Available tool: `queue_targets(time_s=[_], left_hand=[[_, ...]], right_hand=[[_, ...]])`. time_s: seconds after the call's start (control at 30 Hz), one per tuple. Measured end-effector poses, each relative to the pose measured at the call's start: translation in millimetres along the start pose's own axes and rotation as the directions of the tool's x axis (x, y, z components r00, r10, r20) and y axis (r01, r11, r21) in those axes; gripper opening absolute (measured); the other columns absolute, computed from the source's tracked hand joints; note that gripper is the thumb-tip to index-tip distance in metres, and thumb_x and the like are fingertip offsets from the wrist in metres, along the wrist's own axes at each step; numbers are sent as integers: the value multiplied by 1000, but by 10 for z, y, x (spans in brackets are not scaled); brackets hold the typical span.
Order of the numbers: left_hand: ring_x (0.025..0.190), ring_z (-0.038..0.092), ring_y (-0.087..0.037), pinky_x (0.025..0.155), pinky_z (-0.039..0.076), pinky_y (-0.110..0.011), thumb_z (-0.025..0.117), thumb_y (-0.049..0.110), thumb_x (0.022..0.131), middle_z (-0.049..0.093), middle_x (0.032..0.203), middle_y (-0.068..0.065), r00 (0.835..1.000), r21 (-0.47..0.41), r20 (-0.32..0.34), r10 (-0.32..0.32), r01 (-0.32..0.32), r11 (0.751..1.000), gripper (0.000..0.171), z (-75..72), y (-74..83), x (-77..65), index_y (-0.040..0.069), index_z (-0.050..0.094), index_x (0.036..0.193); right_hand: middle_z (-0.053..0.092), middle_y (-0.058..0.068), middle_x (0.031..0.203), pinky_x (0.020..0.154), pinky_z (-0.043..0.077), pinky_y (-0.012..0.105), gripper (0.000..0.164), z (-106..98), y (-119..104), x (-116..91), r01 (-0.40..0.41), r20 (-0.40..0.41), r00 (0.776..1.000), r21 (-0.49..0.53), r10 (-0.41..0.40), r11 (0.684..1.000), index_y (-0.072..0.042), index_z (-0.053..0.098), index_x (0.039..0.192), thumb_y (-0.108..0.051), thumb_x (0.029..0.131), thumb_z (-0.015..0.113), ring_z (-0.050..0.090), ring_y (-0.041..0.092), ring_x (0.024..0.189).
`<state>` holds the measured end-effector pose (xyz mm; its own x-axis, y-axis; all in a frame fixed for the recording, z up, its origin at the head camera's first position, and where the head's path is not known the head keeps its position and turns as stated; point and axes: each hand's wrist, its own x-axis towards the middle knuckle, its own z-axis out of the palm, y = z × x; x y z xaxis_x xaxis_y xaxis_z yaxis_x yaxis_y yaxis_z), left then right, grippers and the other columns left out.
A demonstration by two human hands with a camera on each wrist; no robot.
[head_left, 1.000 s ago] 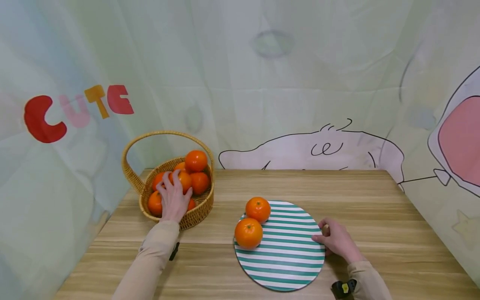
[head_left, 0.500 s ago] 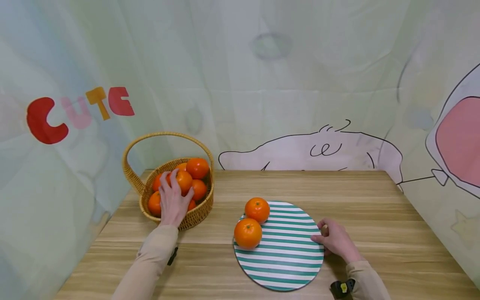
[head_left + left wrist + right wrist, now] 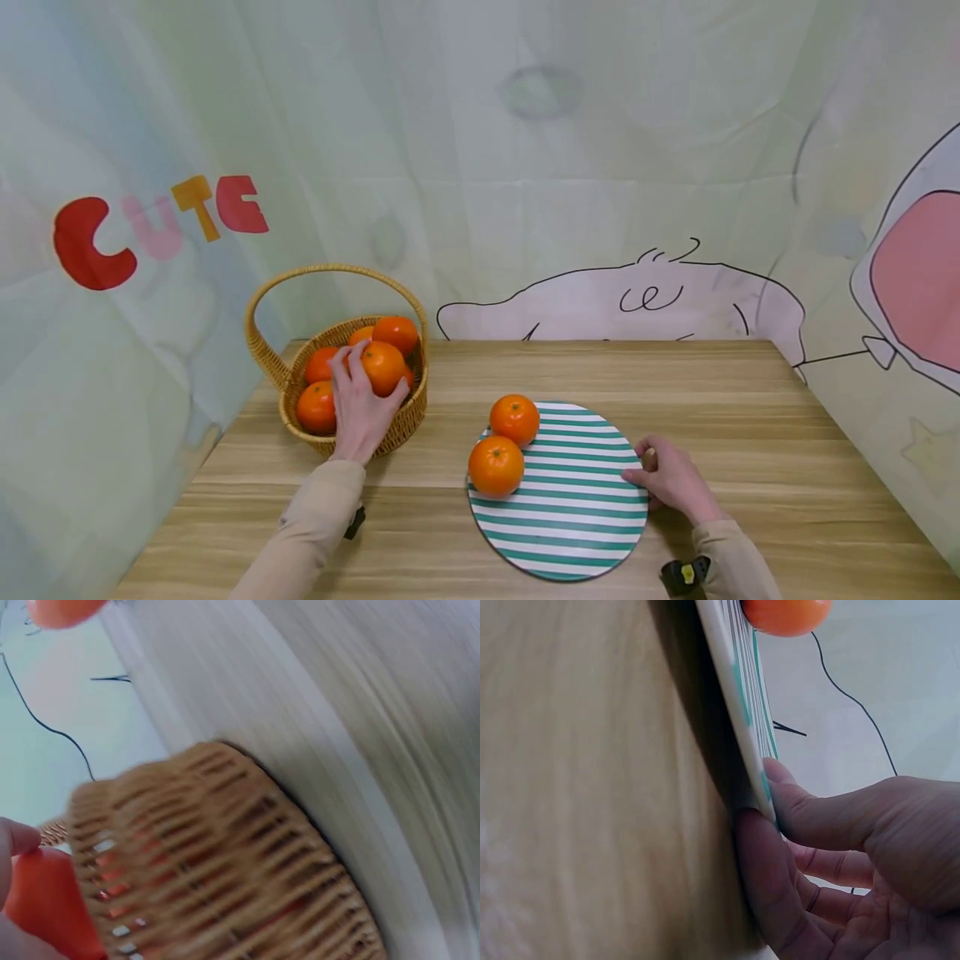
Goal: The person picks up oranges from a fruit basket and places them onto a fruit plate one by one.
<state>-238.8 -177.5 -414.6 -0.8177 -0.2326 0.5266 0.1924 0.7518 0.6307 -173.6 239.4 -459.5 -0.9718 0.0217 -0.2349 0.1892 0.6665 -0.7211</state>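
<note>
At the left of the head view, my left hand (image 3: 363, 417) grips an orange (image 3: 383, 368), thumb on its right side and fingers over its left. This orange is at the top of the wicker basket (image 3: 401, 429), among several others. In the left wrist view, the basket wall (image 3: 217, 847) covers much of the fruit, and fingertips touch an orange (image 3: 49, 900). My right hand (image 3: 671, 477) pinches the right edge of a round green-and-white striped board (image 3: 570, 508). Seen from the right wrist, the thumb lies on the board's face (image 3: 746, 727) and a finger is beneath it.
Two oranges, one farther back (image 3: 515, 419) and one nearer (image 3: 497, 467), sit at the board's left edge. The basket's tall handle (image 3: 337, 267) arches over the fruit. Behind the wooden table (image 3: 420, 533) hangs a printed curtain (image 3: 480, 167).
My left hand has shifted right with the orange in its grip. Before that, the orange at the basket's back dropped slightly lower. My right hand and the board have stayed in place.
</note>
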Motion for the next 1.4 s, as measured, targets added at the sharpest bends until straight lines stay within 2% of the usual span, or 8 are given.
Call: queue_targets(time_s=[0.13,0.23,0.47,0.8,1.2,1.4], left_hand=[[121,49,-45,101,46,-62,80,21,81,35,141,-24,1000,-29,21,4,-3,1000,73,12,110,-39,10,40,141],[115,53,-44,98,49,-60,80,23,80,37,139,-24,998,-47,62,-1,4,999,73,17,201,-70,12,41,140],[115,55,-41,98,49,-57,81,26,79,41,139,-21,984,-66,178,-22,34,997,77,36,430,-148,14,39,143],[116,56,-36,101,51,-53,84,25,76,49,134,-16,962,-129,270,29,6,992,78,95,730,-253,11,42,140],[113,57,-33,99,53,-50,83,23,74,48,134,-17,918,-160,391,66,-2,987,80,186,967,-371,7,43,141],[114,55,-32,98,52,-51,83,26,75,48,135,-15,887,-160,456,69,5,987,80,232,1067,-417,9,43,142]], right_hand=[[59,13,84,55,57,31,38,-1,-3,-3,5,-5,1000,-2,-5,1000,4,53,118,-9,89,75,59,18,64],[58,12,84,54,57,31,38,-2,-5,-7,10,-8,1000,-2,-10,1000,4,54,118,-9,89,74,58,19,64],[59,12,83,54,57,31,37,2,3,-16,23,-10,1000,-1,-23,1000,5,53,118,-8,89,74,59,18,62],[59,12,83,54,57,31,37,4,6,-9,18,-8,1000,0,-18,1000,4,54,117,-8,89,74,59,18,63],[59,12,84,55,57,31,37,0,-10,-13,11,-5,1000,-1,-11,1000,4,53,117,-9,90,74,58,18,64],[59,13,85,56,57,31,37,-5,-20,-14,8,-5,1000,-5,-8,1000,4,54,117,-9,90,74,58,18,64]])
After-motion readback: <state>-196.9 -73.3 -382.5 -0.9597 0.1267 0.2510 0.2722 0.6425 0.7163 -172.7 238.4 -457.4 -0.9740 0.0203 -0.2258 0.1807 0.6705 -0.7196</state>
